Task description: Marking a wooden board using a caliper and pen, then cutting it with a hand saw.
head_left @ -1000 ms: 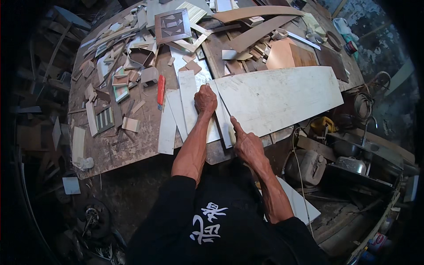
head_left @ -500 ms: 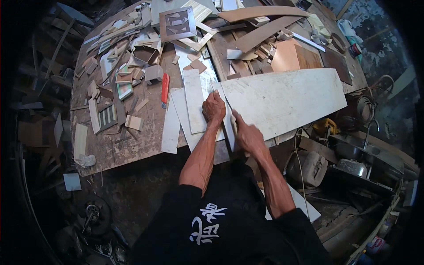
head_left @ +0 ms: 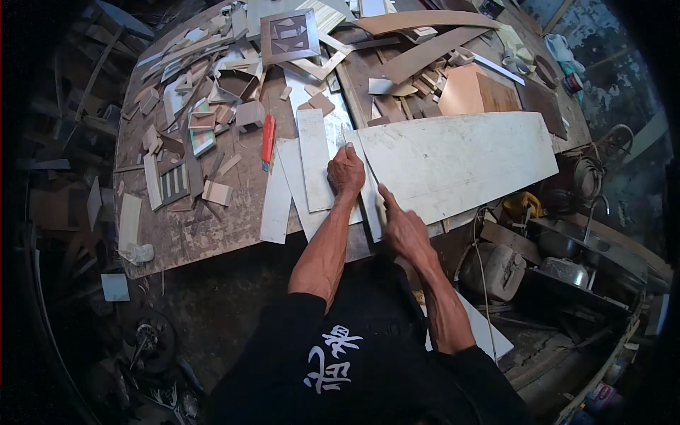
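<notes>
A large white board (head_left: pixel 460 166) lies across the front of the workbench, with a narrow white strip (head_left: pixel 367 202) along its left edge. My left hand (head_left: pixel 346 170) is closed in a fist at that left edge, thumb on top, pressing on the board; its curled fingers are mostly hidden. My right hand (head_left: pixel 404 223) grips the pale handle of what looks like a hand saw (head_left: pixel 375 175). Its thin dark blade shows almost edge-on along the line between strip and board. Other narrow white boards (head_left: pixel 314 159) lie left of my fist. A red utility knife (head_left: pixel 268 142) rests beyond them.
Wood offcuts (head_left: pixel 202 120) and small boxes crowd the workbench's (head_left: pixel 212 237) left side. Behind the board are a brown frame (head_left: pixel 289 33) and curved brown boards (head_left: pixel 425 23). At the right, below bench height, stand a jerrycan (head_left: pixel 494 269), a cable and a sink (head_left: pixel 567 241).
My right hand and the tool have shifted slightly down and to the right along the board's edge. My left hand keeps its hold; the whole view has moved a little.
</notes>
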A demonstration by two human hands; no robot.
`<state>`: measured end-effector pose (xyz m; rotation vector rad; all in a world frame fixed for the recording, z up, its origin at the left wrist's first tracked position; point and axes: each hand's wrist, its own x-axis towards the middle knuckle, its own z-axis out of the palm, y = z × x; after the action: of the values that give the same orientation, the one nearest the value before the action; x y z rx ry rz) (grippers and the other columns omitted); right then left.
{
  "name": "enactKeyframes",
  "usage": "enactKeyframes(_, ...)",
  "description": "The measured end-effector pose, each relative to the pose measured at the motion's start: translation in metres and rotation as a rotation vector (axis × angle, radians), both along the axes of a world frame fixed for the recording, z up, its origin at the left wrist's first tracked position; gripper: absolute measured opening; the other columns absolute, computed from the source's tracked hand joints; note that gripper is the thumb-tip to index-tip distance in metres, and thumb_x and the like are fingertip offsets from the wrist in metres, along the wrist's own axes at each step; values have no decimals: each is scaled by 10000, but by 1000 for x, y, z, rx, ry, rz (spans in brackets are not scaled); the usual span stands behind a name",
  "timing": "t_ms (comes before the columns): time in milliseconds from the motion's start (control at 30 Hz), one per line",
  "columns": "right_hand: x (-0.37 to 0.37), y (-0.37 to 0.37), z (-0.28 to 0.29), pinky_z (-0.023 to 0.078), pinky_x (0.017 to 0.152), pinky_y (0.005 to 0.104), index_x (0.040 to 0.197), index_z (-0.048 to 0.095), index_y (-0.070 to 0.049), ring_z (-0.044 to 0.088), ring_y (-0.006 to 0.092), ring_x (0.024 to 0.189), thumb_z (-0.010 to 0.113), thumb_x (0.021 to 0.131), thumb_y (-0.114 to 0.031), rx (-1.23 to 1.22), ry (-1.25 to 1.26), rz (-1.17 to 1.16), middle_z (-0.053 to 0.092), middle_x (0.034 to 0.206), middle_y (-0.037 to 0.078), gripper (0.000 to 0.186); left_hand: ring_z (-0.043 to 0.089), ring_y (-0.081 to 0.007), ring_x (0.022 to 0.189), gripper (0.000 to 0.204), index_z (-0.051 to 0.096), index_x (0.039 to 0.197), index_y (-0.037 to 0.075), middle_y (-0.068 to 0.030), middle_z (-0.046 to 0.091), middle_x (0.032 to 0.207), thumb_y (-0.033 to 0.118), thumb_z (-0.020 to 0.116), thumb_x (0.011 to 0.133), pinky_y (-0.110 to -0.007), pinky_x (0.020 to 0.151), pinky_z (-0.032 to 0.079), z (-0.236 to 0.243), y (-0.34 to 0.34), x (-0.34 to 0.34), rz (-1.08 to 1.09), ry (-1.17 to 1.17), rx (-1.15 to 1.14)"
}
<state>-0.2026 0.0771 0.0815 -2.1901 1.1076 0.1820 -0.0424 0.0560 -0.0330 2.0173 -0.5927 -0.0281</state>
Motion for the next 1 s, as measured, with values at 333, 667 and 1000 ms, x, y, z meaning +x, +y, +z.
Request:
enactKeyframes(333,-8,3,6,472,705,512,1426,287,-230,613,463,782,426,841,-115,57,42,-7,625,856,302,612,542,-442,616,414,544,650,-9,-248,557,637,277,454,934,-507,579,392,3,4,2,-3,3,31)
enactKeyframes(667,-10,11,13,467,669,537,1443,264,-231,612,462,726,438,833,-111,75,52,26,615,747,289,645,535,-436,597,411,532,645,-8,-243,549,627,270,452,936,-499,561,383,-1,7,5,-8,-59,-24)
enactKeyframes(1000,-11,5,1,470,679,532,1425,299,-186,615,461,735,474,790,-79,54,-4,-11,621,766,291,667,533,-440,602,404,533,650,-8,-247,543,623,265,456,938,-502,562,381,0,5,0,-16,-19,27)
